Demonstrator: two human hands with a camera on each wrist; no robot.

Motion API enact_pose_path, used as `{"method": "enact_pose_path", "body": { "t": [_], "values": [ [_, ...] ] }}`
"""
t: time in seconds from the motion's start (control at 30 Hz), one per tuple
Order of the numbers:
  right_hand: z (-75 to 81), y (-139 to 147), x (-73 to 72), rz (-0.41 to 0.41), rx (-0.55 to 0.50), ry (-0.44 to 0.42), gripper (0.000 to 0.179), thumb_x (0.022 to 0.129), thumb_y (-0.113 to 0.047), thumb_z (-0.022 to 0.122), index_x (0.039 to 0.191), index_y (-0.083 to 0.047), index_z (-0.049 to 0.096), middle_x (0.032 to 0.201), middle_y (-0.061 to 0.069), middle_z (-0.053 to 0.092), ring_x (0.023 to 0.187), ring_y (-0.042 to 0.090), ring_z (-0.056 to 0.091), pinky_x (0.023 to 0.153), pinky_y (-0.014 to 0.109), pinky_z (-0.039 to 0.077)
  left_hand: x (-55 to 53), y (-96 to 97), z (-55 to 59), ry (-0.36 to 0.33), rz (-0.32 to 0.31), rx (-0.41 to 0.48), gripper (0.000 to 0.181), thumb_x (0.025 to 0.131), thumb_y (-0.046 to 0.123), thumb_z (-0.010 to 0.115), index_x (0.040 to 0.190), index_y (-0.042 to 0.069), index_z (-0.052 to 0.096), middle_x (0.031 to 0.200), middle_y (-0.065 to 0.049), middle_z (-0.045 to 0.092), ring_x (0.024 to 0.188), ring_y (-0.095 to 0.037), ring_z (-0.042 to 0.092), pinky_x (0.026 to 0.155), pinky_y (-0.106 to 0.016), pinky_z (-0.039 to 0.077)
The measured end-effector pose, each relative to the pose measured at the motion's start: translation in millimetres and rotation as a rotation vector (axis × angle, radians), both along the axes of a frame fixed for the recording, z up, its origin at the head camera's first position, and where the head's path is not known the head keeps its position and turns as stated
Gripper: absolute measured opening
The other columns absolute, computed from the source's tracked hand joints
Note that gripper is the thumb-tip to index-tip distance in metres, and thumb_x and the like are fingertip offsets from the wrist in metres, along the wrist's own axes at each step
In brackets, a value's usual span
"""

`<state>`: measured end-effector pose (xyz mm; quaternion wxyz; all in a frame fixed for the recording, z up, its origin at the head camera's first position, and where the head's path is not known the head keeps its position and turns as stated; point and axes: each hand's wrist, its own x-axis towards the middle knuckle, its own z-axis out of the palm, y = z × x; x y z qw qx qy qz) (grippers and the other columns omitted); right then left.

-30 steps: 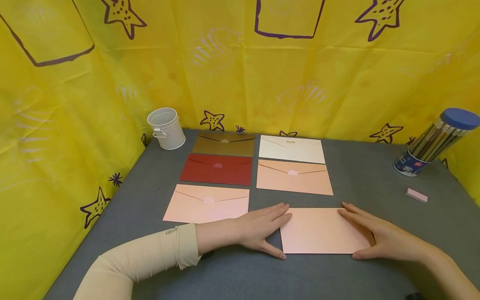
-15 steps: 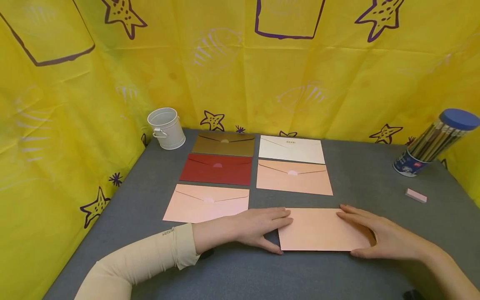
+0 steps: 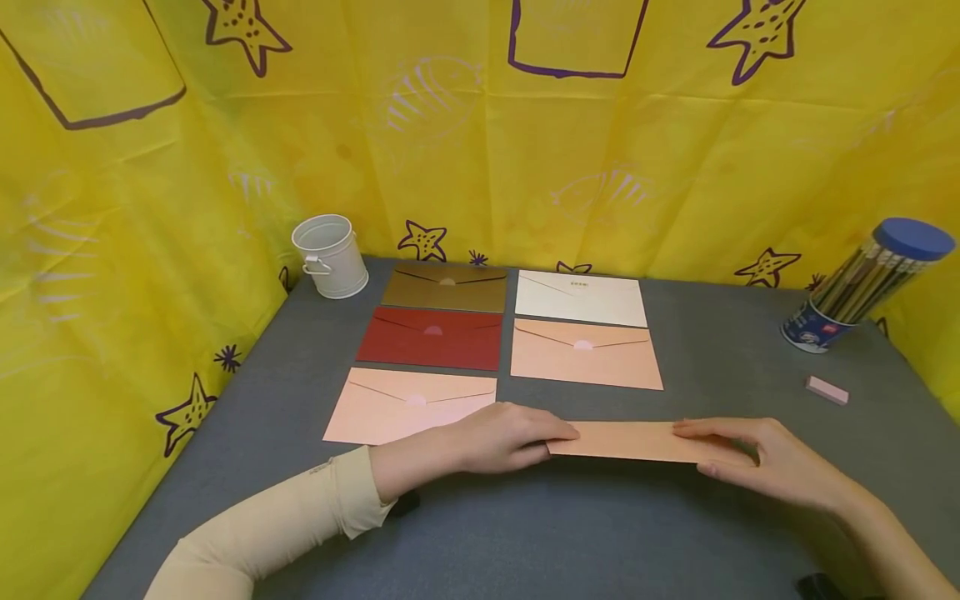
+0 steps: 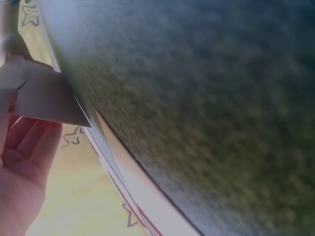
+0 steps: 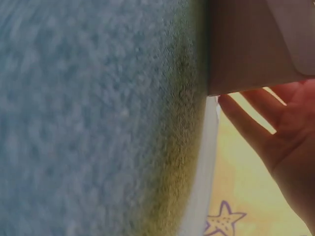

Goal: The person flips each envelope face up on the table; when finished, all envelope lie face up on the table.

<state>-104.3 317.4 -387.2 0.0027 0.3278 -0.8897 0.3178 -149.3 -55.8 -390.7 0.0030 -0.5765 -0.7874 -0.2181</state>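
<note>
A peach envelope (image 3: 626,442) is tilted up off the grey table, its plain side toward me. At its left end my left hand (image 3: 510,437) pinches it, fingers on top and thumb at the near edge. My right hand (image 3: 783,467) pinches the opposite end between fingers and thumb. The right wrist view shows the underside of the envelope (image 5: 251,44) with a flap line, above the right hand (image 5: 290,128). In the left wrist view, the left hand (image 4: 24,172) is around the envelope's raised corner (image 4: 49,101).
Behind lie a light pink envelope (image 3: 408,408), a red envelope (image 3: 431,337), a gold envelope (image 3: 446,289), a white envelope (image 3: 581,298) and another peach envelope (image 3: 588,358). A white bucket (image 3: 332,258) stands back left; a pencil tub (image 3: 862,283) and pink eraser (image 3: 827,390) are at right.
The envelope between my hands lay flat with both hands at its ends; its near edge has since been lifted and tilted up. My fingers and thumbs have closed on its ends.
</note>
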Motion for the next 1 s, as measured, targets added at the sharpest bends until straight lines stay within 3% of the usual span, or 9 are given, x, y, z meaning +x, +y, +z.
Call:
{"method": "enact_pose_path", "body": {
  "t": [0.17,0.37,0.47,0.57,0.67,0.87,1.0],
  "values": [
    [2.2,-4.1,-2.8,-0.075,-0.050,-0.025,0.035,0.083,-0.007,0.077,0.114,-0.023,0.072,0.108,-0.008,0.071,0.093,0.002,0.064,0.079,0.010,0.044,-2.4,-4.9,0.6,0.009,0.023,0.086,0.029,0.096,0.011,0.061,0.124,0.011,0.066,0.120,0.001,0.068,0.111,-0.005,0.062,0.091,-0.017,0.046],
    [3.3,-6.9,-7.3,-0.068,-0.145,-0.078,0.031,0.083,-0.002,0.075,0.110,-0.017,0.074,0.100,-0.003,0.074,0.085,0.007,0.068,0.071,0.016,0.051,-5.5,-10.5,-0.4,-0.032,0.074,0.200,0.026,0.095,0.011,0.063,0.120,0.013,0.070,0.111,0.003,0.071,0.104,-0.003,0.064,0.089,-0.016,0.047],
    [3.1,-7.5,-10.1,-0.083,-0.188,-0.077,0.029,0.084,0.002,0.073,0.106,-0.016,0.074,0.095,-0.002,0.074,0.080,0.007,0.068,0.067,0.017,0.053,-7.5,-12.5,-0.8,-0.114,0.105,0.276,0.018,0.094,0.009,0.065,0.110,0.011,0.072,0.099,0.003,0.072,0.089,0.000,0.063,0.080,-0.013,0.048],
    [3.0,-8.5,-12.6,-0.124,-0.196,-0.050,0.026,0.083,0.005,0.072,0.101,-0.015,0.074,0.091,-0.005,0.073,0.074,0.004,0.065,0.062,0.016,0.051,-8.9,-13.6,-0.2,-0.184,0.150,0.336,0.005,0.093,0.009,0.066,0.092,0.010,0.071,0.077,0.006,0.064,0.069,0.002,0.053,0.066,-0.012,0.045],
    [3.8,-11.6,-13.8,-0.167,-0.199,-0.062,0.021,0.084,0.004,0.072,0.097,-0.013,0.074,0.088,-0.005,0.071,0.071,0.006,0.062,0.060,0.017,0.050,-10.4,-14.9,0.0,-0.246,0.210,0.379,0.017,0.092,0.011,0.068,0.076,0.011,0.063,0.063,0.008,0.051,0.060,0.001,0.044,0.059,-0.014,0.043],
    [7.3,-19.6,-14.9,-0.306,-0.178,-0.168,0.005,0.087,-0.009,0.074,0.091,-0.008,0.073,0.081,-0.003,0.069,0.067,0.007,0.056,0.053,0.021,0.046,-12.6,-19.8,0.5,-0.434,0.380,0.430,0.020,0.089,0.017,0.073,0.072,0.014,0.062,0.065,0.009,0.058,0.063,-0.003,0.056,0.061,-0.021,0.050],
    [7.2,-23.6,-16.9,-0.370,-0.159,-0.235,0.011,0.088,-0.014,0.073,0.093,-0.004,0.071,0.078,-0.004,0.065,0.068,0.009,0.054,0.054,0.024,0.044,-13.2,-21.7,0.9,-0.578,0.500,0.436,0.016,0.087,0.020,0.075,0.077,0.012,0.065,0.071,0.005,0.064,0.063,-0.007,0.059,0.058,-0.021,0.046]
  ]
}}
